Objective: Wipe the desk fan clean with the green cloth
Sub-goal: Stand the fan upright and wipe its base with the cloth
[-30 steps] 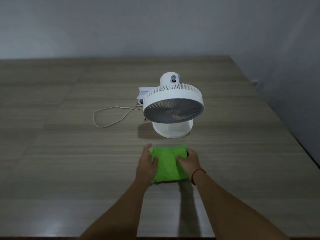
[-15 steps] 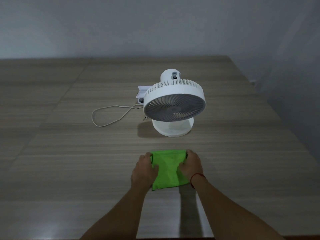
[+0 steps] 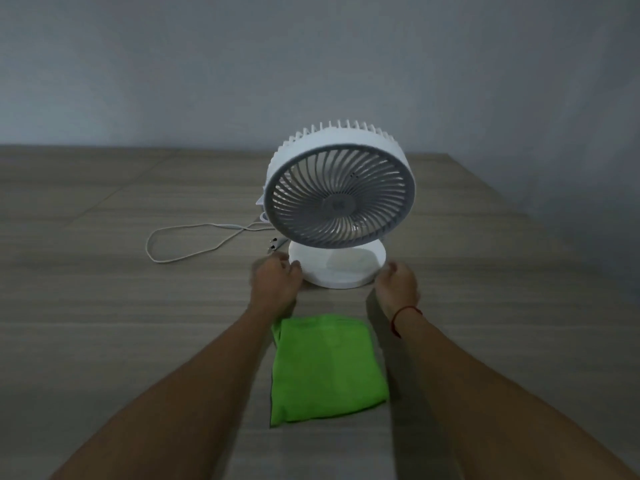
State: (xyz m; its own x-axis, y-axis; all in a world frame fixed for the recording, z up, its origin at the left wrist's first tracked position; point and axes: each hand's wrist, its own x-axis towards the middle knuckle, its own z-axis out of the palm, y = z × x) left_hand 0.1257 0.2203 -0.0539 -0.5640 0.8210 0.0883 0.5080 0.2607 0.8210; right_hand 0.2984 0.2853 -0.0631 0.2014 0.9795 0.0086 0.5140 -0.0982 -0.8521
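The white desk fan (image 3: 339, 199) stands upright on its round base (image 3: 337, 271), its grey grille facing me. The folded green cloth (image 3: 329, 368) lies flat on the table in front of the base, with neither hand on it. My left hand (image 3: 275, 282) is at the left edge of the base with loosely curled fingers that seem to touch the rim. My right hand (image 3: 396, 284), with a red string on its wrist, hovers just beside the right edge of the base. Both hands are empty and slightly blurred.
The fan's white cable (image 3: 180, 244) loops across the wooden table (image 3: 104, 306) to the left, and its plug (image 3: 273, 244) lies close to the base. A grey wall stands behind. The table's right edge runs diagonally at the right.
Both hands let go of the green cloth and moved forward to either side of the fan's base. The view has come closer and lower, so the fan looks larger.
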